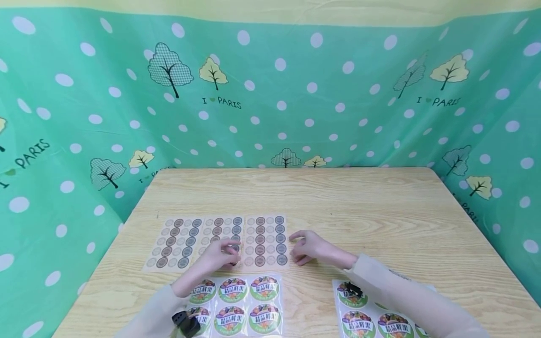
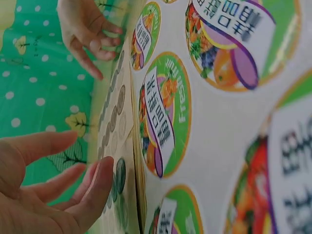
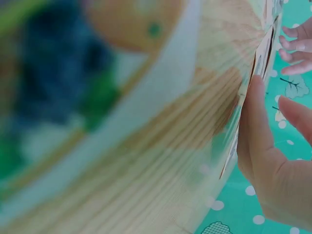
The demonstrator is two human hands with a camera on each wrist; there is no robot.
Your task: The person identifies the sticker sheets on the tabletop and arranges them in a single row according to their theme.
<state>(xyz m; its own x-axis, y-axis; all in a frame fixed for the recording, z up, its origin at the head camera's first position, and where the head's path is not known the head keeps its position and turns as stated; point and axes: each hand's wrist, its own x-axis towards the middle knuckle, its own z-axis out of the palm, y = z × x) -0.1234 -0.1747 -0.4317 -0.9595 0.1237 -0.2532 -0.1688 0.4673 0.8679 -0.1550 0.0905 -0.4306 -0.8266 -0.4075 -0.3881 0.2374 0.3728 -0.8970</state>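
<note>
Three sheets of small round stickers lie side by side on the table: a left sheet (image 1: pixel 172 243), a middle sheet (image 1: pixel 217 231) and a right sheet (image 1: pixel 265 241), with columns of brown, grey and pale circles. My left hand (image 1: pixel 216 257) is over the lower part of the middle sheet, fingers loosely bent; its thumb and fingers are apart with nothing between them in the left wrist view. Beside the right edge of the right sheet is my right hand (image 1: pixel 310 247), its fingers (image 3: pixel 256 117) close to a sheet edge in the right wrist view. Whether they touch it I cannot tell.
Nearer the front lies a sheet of large fruit labels (image 1: pixel 247 307), partly under my left forearm. Another fruit-label sheet (image 1: pixel 340 300) lies front right, partly covered by my right sleeve (image 1: pixel 405 295). A green dotted curtain (image 1: pixel 296 94) surrounds the wooden table (image 1: pixel 359 197) at back and sides.
</note>
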